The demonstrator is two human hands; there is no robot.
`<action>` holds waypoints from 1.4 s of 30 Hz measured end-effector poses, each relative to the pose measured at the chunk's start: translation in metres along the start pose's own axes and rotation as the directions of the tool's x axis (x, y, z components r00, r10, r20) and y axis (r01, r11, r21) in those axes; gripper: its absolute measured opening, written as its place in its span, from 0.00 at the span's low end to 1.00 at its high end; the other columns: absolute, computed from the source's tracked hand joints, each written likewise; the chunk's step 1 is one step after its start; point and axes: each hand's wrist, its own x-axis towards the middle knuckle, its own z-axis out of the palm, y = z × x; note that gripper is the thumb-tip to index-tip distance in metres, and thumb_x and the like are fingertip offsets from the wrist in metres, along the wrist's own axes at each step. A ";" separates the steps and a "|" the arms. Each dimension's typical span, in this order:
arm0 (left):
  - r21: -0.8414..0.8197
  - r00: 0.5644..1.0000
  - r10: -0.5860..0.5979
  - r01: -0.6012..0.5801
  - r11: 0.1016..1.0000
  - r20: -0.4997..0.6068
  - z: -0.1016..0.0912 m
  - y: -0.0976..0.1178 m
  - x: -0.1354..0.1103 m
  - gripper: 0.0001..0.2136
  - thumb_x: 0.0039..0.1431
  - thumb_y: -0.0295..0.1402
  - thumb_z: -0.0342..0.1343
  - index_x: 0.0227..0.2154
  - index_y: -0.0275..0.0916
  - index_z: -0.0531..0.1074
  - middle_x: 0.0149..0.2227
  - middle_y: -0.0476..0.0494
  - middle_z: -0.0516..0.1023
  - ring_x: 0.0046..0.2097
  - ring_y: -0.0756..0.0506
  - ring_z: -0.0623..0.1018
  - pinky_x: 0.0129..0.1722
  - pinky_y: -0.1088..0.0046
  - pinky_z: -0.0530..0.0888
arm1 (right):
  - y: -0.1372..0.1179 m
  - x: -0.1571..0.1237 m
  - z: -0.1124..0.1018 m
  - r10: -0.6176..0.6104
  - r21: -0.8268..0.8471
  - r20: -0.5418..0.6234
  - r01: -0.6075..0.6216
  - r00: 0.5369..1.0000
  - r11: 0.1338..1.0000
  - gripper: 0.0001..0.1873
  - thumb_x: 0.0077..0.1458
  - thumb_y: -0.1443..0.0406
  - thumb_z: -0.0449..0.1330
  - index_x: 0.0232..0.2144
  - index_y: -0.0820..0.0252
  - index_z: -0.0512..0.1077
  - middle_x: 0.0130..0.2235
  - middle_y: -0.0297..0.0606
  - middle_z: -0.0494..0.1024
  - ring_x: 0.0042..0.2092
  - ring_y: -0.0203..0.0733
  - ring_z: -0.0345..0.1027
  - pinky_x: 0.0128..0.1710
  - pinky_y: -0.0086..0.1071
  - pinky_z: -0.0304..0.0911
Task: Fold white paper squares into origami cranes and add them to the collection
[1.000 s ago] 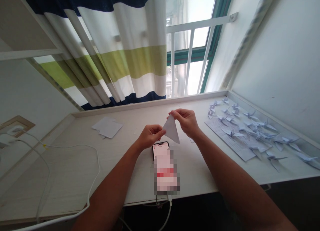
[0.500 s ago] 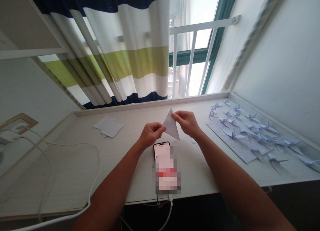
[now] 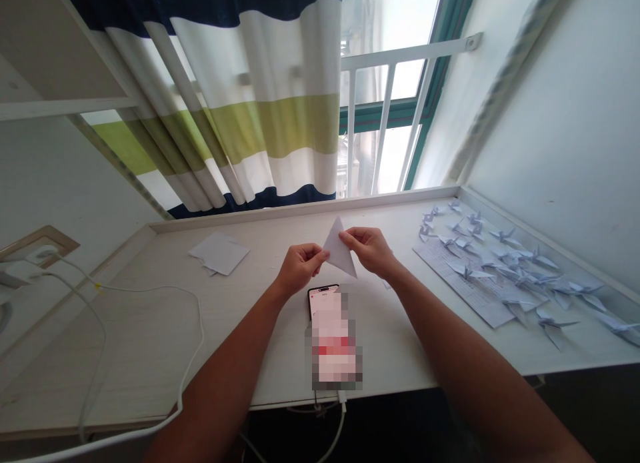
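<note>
We're pinching a white paper triangle [image 3: 339,253] in the air over the bench [image 3: 125,356], just past the phone [image 3: 323,297], w/ L hand [image 3: 300,268] on its left corner and R hand [image 3: 369,251] on its right edge. Lots of finished paper cranes [image 3: 467,271] are sitting to the right; approx a few spare sheets [image 3: 219,253] are lying left, still unfolded.

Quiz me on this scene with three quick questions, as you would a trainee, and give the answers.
1. True or false: the left hand and the right hand both grip the paper triangle.
2. What lies on the desk just below the hands?
A. a stapler
B. a smartphone
C. a mug
3. Fill in the blank: the origami cranes lie at the ____ end of the desk, on and around a printed sheet.

Key: 1 true; 2 B; 3 right.
</note>
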 end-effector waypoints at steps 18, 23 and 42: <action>0.063 0.976 0.114 -0.104 0.993 -0.184 -0.003 -0.002 0.007 0.12 0.58 0.44 0.63 0.34 0.39 0.81 0.38 0.43 0.82 0.40 0.45 0.77 0.41 0.70 0.71 | -0.001 -0.010 0.019 0.037 -0.062 0.263 -0.022 0.964 0.998 0.24 0.58 0.46 0.61 0.27 0.62 0.77 0.26 0.35 0.76 0.27 0.36 0.65 0.26 0.30 0.58; -0.028 0.951 0.051 -0.062 0.998 -0.305 -0.004 0.001 0.007 0.13 0.54 0.43 0.66 0.27 0.37 0.80 0.28 0.46 0.79 0.31 0.49 0.73 0.32 0.73 0.69 | 0.001 -0.010 0.027 0.071 -0.138 0.284 -0.033 0.956 0.990 0.23 0.60 0.49 0.59 0.27 0.61 0.75 0.25 0.34 0.75 0.26 0.36 0.65 0.24 0.30 0.57; -0.116 0.771 0.004 -0.101 0.988 -0.637 -0.025 -0.002 0.019 0.12 0.50 0.42 0.67 0.27 0.36 0.80 0.28 0.45 0.79 0.32 0.49 0.73 0.32 0.74 0.68 | -0.006 -0.005 0.012 0.099 -0.206 0.272 -0.043 0.957 0.978 0.21 0.63 0.51 0.58 0.28 0.60 0.76 0.29 0.40 0.84 0.34 0.42 0.77 0.41 0.38 0.71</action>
